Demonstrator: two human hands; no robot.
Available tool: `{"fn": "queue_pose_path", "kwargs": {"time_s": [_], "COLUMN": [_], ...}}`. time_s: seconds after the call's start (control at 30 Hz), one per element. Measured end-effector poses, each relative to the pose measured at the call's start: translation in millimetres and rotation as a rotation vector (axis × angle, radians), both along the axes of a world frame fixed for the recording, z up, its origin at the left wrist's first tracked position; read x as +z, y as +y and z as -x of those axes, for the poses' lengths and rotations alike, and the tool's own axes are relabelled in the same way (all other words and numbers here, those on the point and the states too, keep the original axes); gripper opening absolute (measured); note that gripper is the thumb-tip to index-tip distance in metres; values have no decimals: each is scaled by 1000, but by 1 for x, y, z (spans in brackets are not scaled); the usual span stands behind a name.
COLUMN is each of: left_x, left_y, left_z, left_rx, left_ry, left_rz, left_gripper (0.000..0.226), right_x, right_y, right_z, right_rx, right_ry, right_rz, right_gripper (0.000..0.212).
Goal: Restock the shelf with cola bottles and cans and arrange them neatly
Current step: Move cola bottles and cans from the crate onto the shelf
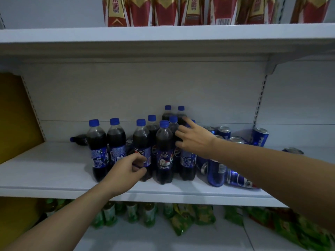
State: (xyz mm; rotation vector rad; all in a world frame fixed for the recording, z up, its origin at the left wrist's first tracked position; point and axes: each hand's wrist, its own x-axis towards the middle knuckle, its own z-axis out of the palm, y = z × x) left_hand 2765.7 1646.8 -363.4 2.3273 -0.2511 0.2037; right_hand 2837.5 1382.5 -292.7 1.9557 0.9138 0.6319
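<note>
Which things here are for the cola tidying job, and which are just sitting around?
For the job: cola bottles, one tipped bottle, blue cans, the middle shelf, the left hand gripping one of the cola bottles, the right hand touching bottles.
Just there: red cartons above, green bottles and green snack bags below, yellow panel.

Single head cam, wide-angle, faces fwd & slightly down, close to middle shelf (54, 171)

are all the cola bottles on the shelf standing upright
No, one cola bottle lies on its side at the back left of the shelf, behind the standing bottles.
</note>
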Motion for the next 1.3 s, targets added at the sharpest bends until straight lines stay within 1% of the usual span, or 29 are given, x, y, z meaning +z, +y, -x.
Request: {"fn": "queue_pose_path", "kwargs": {"time_s": [0.07, 0.13, 0.23, 0.33, 0.43, 0.5, 0.67, 0.77, 0.8, 0.87, 0.97, 1.03, 1.13, 1.23, 1.3], "left_x": [2, 5, 14, 19, 22, 22, 6, -6, -9, -14, -21, -32, -62, -109, -150], "left_y": [4, 11, 33, 66, 112, 145, 234, 278, 288, 301, 312, 320, 337, 363, 384], "left_z": [2, 7, 27, 61, 107, 145, 261, 338, 364, 407, 453, 469, 475, 468, 462], "left_rx": [23, 42, 102, 203, 358, 483, 833, 1048, 1102, 1194, 1318, 1394, 1476, 1546, 1560], "left_ry": [-7, -29, -109, -152, -179, -229, -368, -456, -484, -530, -561, -554, -463, -311, -142], "left_rz": [57, 120, 210, 398, 579, 675, 782, 902, 933, 972, 977, 957, 936, 904, 831], "left_gripper": [21, 17, 14, 16, 28, 35, 36, 60, 62, 62, 57, 54, 40, 31, 32], "right_x": [5, 11, 4, -16, -32, -39, -52, -66, -72, -80, -90, -102, -136, -189, -230], "right_y": [-4, -1, 21, 65, 130, 185, 332, 399, 418, 449, 486, 510, 545, 578, 597], "right_z": [3, 14, 36, 55, 69, 86, 154, 208, 226, 259, 298, 310, 312, 300, 290], "right_rx": [48, 91, 168, 237, 327, 404, 617, 748, 788, 865, 957, 991, 984, 911, 843], "right_ry": [-19, 1, 107, 207, 266, 300, 409, 472, 492, 528, 603, 660, 760, 880, 955], "right_rz": [-21, -42, -21, 0, -23, -34, -54, 1, 24, 60, 84, 100, 118, 189, 259], "right_gripper": [47, 53, 51, 53, 52, 49, 46, 54, 57, 62, 66, 68, 67, 73, 75]}}
